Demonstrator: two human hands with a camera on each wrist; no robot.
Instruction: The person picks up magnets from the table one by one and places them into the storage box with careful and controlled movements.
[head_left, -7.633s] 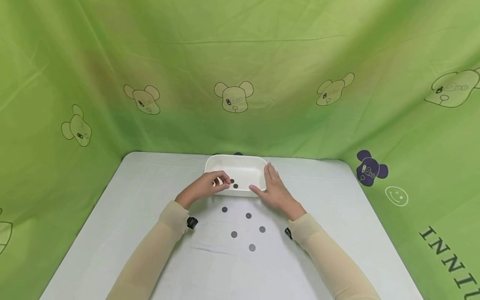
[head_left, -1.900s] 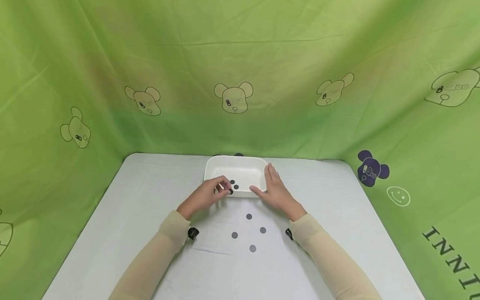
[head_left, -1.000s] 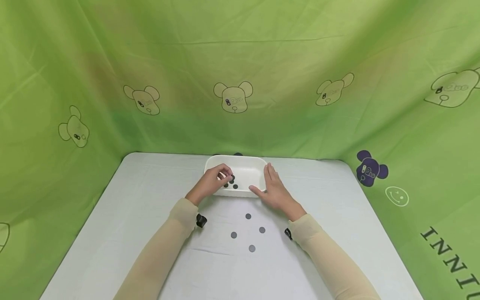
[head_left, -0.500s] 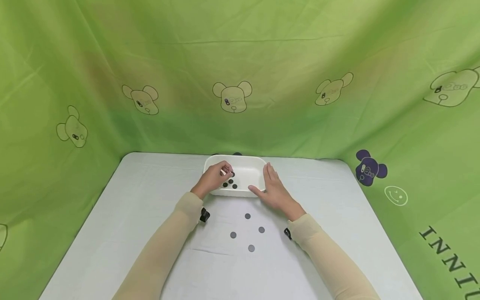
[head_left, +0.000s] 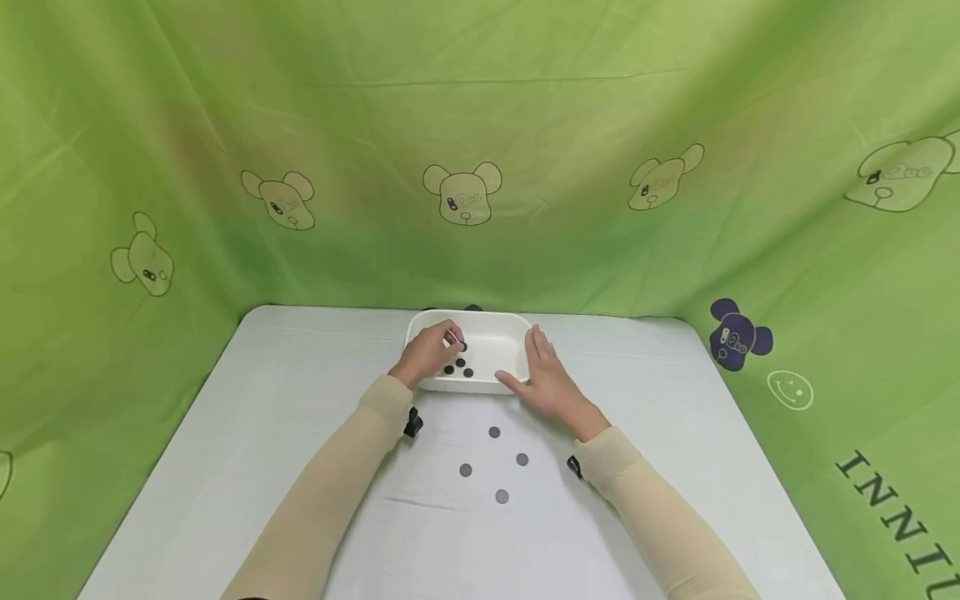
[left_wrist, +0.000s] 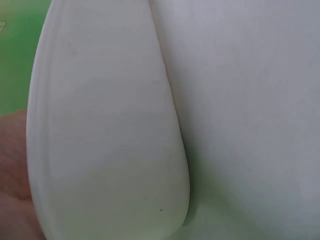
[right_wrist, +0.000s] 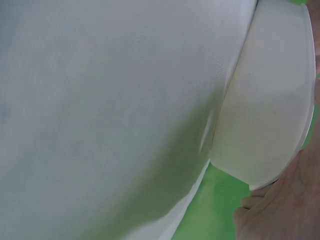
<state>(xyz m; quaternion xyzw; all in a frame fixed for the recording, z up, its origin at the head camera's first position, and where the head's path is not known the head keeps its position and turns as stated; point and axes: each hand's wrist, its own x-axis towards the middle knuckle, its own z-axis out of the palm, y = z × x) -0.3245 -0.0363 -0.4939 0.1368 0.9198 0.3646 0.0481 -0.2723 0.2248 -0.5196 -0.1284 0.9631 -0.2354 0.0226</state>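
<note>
In the head view, a white rectangular tray (head_left: 491, 387) stands near the table's far edge. My left hand (head_left: 426, 353) reaches over its left side, thumb and fingertips pinching a small dark round disc (head_left: 463, 347) inside the tray. Below that lie three more discs, one of them a dark disc (head_left: 468, 372) near the front wall. My right hand (head_left: 551, 383) rests on the tray's right end, fingers straight along the rim and thumb across the front corner. Both wrist views show mostly the outer tray wall (left_wrist: 110, 120); the left fingertips are hidden there.
Several grey discs lie on the white table in front of the tray, among them a grey disc (head_left: 494, 432) nearest it and another grey disc (head_left: 502, 497) farthest from it. A green curtain (head_left: 465, 267) with bear prints hangs behind and at both sides.
One disc has left the table and lies inside the tray. Over the last second my left hand carried another disc a little farther into it. My right hand has stayed put.
</note>
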